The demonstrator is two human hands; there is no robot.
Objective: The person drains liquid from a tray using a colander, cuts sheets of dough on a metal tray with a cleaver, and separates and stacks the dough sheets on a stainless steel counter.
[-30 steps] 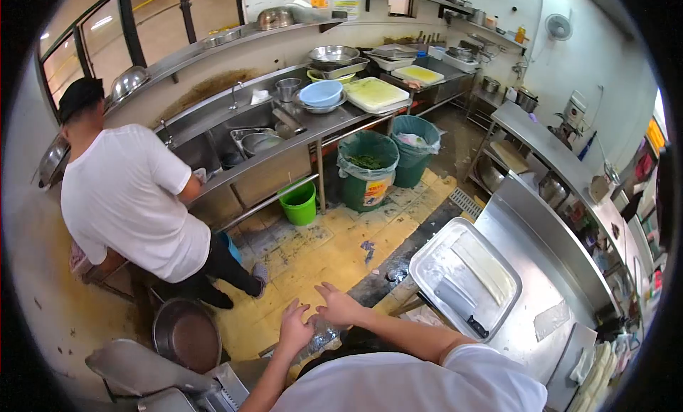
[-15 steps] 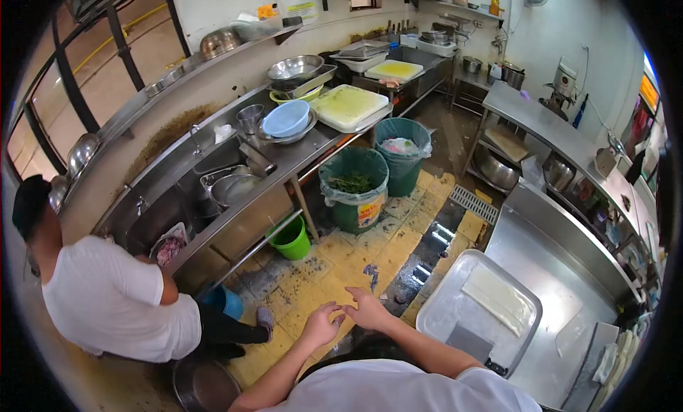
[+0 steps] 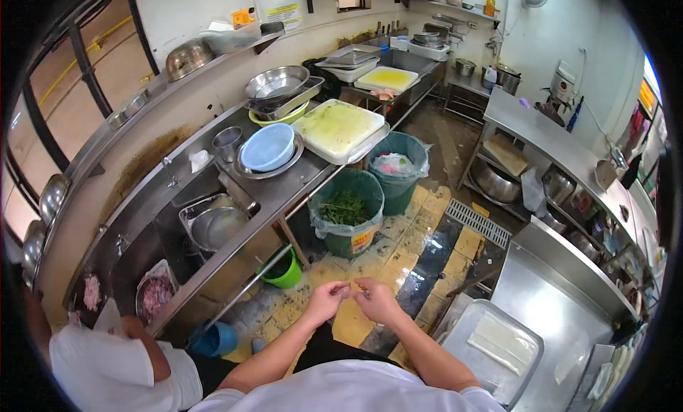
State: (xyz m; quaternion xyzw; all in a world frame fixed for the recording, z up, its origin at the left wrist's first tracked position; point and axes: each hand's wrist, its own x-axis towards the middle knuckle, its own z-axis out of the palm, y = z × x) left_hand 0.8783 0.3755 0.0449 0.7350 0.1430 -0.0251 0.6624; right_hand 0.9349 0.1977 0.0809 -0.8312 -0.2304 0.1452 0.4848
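Note:
In front of my body, above the floor, my left hand point(image 3: 329, 301) and my right hand point(image 3: 376, 301) are held close together. Both have their fingers curled in, the fingertips facing each other across a small gap. Whether anything is pinched in them is too small to tell. Nearest beyond them stands a green bin point(image 3: 348, 230) lined with a bag and filled with leafy greens. To my right, a metal tray point(image 3: 455, 344) holds a flat white sheet of what looks like dough point(image 3: 502, 343) on the steel counter point(image 3: 551, 298).
A person in a white shirt point(image 3: 107, 362) is at the sink point(image 3: 171, 270) on the left, by a bowl of raw meat point(image 3: 158, 292). A blue bucket point(image 3: 215, 339) and a bright green bucket point(image 3: 284, 270) stand on the floor. A second lined bin point(image 3: 398, 181) is farther back.
My view has moved forward and toward the sink. My hands have drawn in, fingers more curled. The person at left appears lower, bent toward the sink. The tray's dark-handled blade is no longer in view.

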